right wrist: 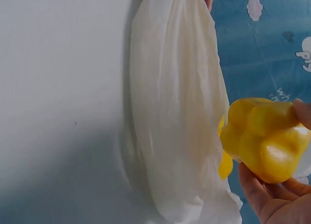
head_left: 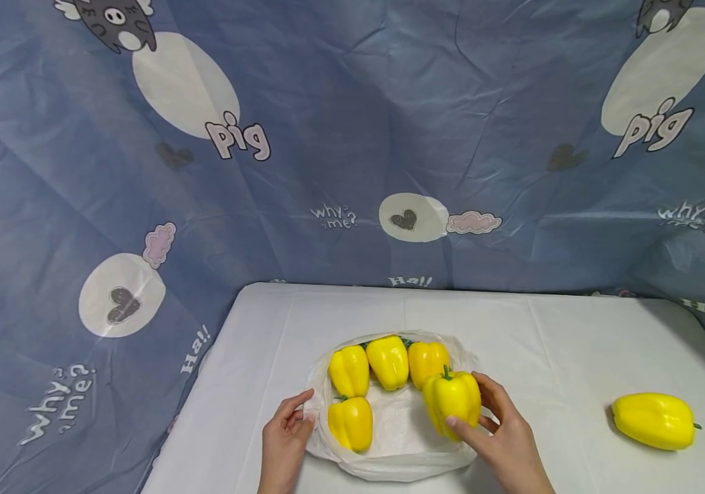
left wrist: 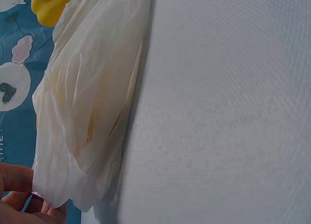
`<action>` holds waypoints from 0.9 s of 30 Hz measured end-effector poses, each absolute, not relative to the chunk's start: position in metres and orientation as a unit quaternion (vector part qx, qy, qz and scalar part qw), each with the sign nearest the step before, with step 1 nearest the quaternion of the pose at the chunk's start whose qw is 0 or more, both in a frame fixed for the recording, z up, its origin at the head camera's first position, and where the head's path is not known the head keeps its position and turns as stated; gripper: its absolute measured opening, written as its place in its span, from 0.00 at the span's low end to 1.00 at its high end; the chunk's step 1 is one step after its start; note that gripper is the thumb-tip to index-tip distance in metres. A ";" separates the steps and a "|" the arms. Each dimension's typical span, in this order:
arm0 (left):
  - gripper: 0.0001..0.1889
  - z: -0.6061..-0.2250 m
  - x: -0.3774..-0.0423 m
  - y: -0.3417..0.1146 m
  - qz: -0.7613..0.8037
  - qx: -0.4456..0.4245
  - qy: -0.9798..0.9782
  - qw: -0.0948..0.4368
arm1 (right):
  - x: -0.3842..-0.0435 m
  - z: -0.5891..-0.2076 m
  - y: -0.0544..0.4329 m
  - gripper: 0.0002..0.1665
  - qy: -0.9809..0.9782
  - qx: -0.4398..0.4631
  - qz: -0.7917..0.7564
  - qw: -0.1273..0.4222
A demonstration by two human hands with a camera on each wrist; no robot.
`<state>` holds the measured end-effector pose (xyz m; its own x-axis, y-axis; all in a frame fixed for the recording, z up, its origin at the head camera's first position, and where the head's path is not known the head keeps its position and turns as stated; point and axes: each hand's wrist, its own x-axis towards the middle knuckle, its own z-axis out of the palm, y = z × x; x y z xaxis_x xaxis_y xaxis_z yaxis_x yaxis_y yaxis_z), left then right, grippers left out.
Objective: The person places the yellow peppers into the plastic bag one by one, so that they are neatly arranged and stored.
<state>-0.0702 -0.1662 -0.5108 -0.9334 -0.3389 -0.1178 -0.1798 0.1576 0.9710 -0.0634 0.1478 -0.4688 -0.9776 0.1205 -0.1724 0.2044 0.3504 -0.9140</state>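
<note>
A white plastic bag (head_left: 389, 468) lies wide open on the table, with several yellow bell peppers (head_left: 351, 424) inside along its left and far sides. My left hand (head_left: 287, 432) pinches the bag's left rim between thumb and fingers; the left wrist view shows the fingertips at the crumpled plastic (left wrist: 92, 112). In my right hand (head_left: 503, 436) is another yellow bell pepper (head_left: 451, 401), held stem up over the right part of the bag. Thumb and fingers grip that pepper (right wrist: 267, 136) from two sides in the right wrist view, just above the bag's rim.
One more yellow bell pepper (head_left: 655, 421) lies on its side at the right of the white-covered table (head_left: 574, 357), its stem pointing right. Behind the table hangs a blue printed cloth (head_left: 327, 137), which also runs down the left side.
</note>
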 end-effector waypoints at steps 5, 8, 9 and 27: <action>0.22 -0.512 -0.070 -0.166 -0.628 0.166 -0.757 0.067 | -0.064 -0.470 0.140 0.50 0.818 0.104 -0.563 0.053; 0.22 -0.512 -0.070 -0.167 -0.628 0.165 -0.758 0.067 | -0.065 -0.471 0.136 0.51 0.817 0.107 -0.564 0.062; 0.22 -0.512 -0.070 -0.167 -0.627 0.165 -0.758 0.067 | -0.065 -0.471 0.135 0.51 0.816 0.108 -0.564 0.064; 0.21 -0.511 -0.071 -0.166 -0.626 0.165 -0.759 0.067 | -0.070 -0.480 0.119 0.53 0.831 0.095 -0.544 0.072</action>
<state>-0.0706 -0.1660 -0.5109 -0.9364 -0.3347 -0.1055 -0.1674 0.1619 0.9725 -0.0697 0.1189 -0.4798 -0.9715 0.0789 -0.2236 0.2364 0.3909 -0.8895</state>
